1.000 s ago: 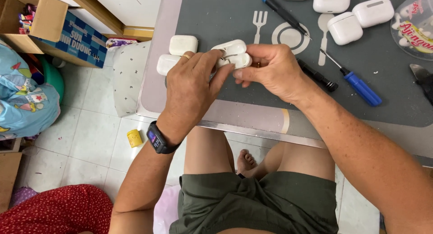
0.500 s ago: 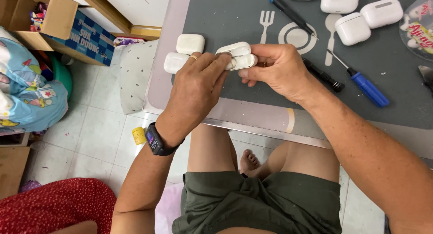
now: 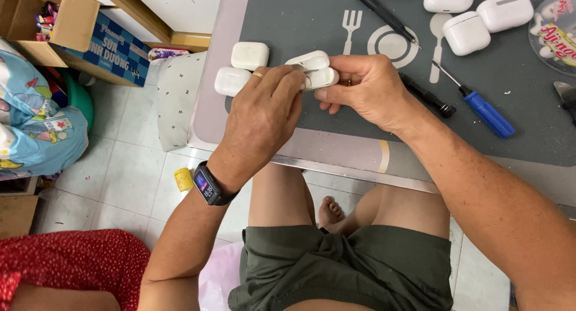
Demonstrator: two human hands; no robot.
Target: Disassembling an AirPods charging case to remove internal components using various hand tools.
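The bench [image 3: 336, 152] carries a grey placemat [image 3: 528, 131] printed with a fork, plate and spoon outline. At the mat's 9 o'clock edge the left hand [image 3: 261, 116] and right hand [image 3: 366, 89] meet over a white earbud case [image 3: 312, 70]. The case is hinged open, lid up, held just above the mat. The left grip is clenched around the case's near side, thumb and fingers pressed to it. The right grip pinches the case's other end from 3 o'clock.

Judging by the open lid, the case is being worked on, not finished. Two closed white cases [image 3: 240, 68] lie at 9 o'clock of the hands, and three more cases [image 3: 465, 32] sit at 1 o'clock. A blue-handled screwdriver [image 3: 480, 107] lies at 3 o'clock, a black tool [image 3: 429, 97] just beside the right wrist, and another screwdriver [image 3: 384, 14] at 12 o'clock, all untouched.

Against half a second ago, both hands hold the case the same way in the same spot; only the view has shifted slightly.
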